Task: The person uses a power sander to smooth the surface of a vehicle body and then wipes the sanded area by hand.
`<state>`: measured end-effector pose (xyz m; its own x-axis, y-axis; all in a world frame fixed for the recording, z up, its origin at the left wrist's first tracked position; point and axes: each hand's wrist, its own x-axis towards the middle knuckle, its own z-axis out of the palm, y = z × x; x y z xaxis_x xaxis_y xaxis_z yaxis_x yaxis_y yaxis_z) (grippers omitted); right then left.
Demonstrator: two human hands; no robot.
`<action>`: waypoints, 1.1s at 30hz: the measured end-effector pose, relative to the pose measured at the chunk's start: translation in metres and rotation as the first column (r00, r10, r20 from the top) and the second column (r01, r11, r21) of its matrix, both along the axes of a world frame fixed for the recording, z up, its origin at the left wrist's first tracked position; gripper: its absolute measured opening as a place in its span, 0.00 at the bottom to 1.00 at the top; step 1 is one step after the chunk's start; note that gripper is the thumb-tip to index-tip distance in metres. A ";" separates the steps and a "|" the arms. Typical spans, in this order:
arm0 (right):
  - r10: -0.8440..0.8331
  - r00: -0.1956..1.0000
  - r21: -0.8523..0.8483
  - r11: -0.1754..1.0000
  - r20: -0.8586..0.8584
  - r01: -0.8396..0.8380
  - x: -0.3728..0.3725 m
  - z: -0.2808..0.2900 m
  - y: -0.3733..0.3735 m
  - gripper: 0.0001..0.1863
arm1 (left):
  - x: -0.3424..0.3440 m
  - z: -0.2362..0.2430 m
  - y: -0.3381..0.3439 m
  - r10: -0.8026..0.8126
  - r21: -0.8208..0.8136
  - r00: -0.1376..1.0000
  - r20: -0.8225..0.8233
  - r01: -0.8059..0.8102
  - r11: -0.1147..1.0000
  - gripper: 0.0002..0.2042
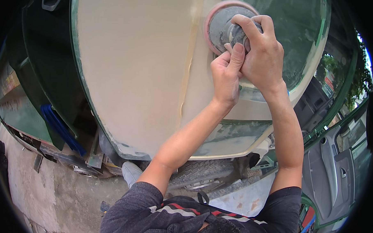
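Right hand and left hand grasp a round sander on a panel.
Open room extends to the panel's green left edge.

Near the dusty floor's top edge are a long blue strip and a dark tyre, and past its right edge are a car door with a grey inside and some green leaves.
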<state>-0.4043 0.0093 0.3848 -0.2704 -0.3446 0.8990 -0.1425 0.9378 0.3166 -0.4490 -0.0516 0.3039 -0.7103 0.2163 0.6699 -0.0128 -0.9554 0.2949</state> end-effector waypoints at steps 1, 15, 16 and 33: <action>-0.005 1.000 0.008 1.000 -0.026 0.005 0.001 0.005 0.000 0.25 | 0.002 0.000 0.001 -0.014 0.003 1.000 -0.004 0.014 1.000 0.20; 0.005 0.998 0.026 1.000 0.066 -0.006 0.008 -0.022 -0.004 0.24 | -0.003 -0.039 -0.001 -0.083 0.040 0.994 -0.066 0.086 0.996 0.20; -0.014 0.998 0.037 0.999 0.056 0.012 0.009 -0.017 -0.002 0.24 | 0.000 -0.038 0.002 -0.083 0.045 0.996 -0.045 0.085 0.995 0.20; 0.024 0.981 0.022 0.999 0.192 -0.029 0.023 -0.100 -0.011 0.24 | 0.032 -0.120 -0.004 -0.042 0.041 0.986 0.164 0.036 0.999 0.20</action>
